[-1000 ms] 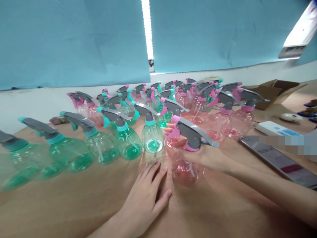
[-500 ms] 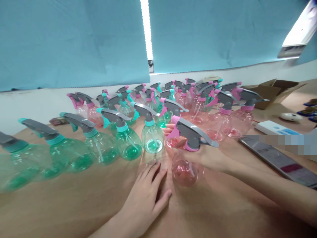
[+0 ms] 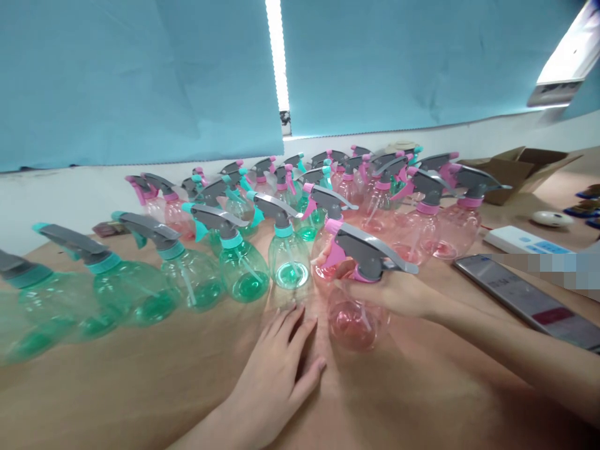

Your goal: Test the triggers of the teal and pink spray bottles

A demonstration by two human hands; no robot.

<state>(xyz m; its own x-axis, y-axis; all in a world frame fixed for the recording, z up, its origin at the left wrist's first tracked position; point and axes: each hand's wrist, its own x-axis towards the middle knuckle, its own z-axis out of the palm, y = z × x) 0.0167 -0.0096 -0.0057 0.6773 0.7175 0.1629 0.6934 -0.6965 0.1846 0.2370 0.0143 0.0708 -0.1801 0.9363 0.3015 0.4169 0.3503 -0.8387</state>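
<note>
My right hand [image 3: 396, 292] is closed around the neck of a pink spray bottle [image 3: 354, 325] with a grey and pink trigger head. Its fingers reach round behind the bottle and are partly hidden by the trigger. To the left, my left hand [image 3: 276, 359] lies flat on the brown table [image 3: 140, 400], fingers stretched and holding nothing. Just beyond its fingertips stands a green spray bottle [image 3: 289, 259], with another green bottle [image 3: 244, 269] beside it. Behind my right hand's fingers sits another pink bottle [image 3: 323, 240].
Several green bottles [image 3: 126, 290] line the left side. More pink and green bottles crowd the back, near a blue curtain [image 3: 140, 81]. On the right lie a phone [image 3: 520, 297], a white box-shaped device [image 3: 520, 239], a white mouse [image 3: 552, 219] and an opened cardboard box [image 3: 509, 175].
My right hand and the pink spray bottle have shifted slightly to the right. Its fingers behind the trigger look more curled in. My left hand stays where it was.
</note>
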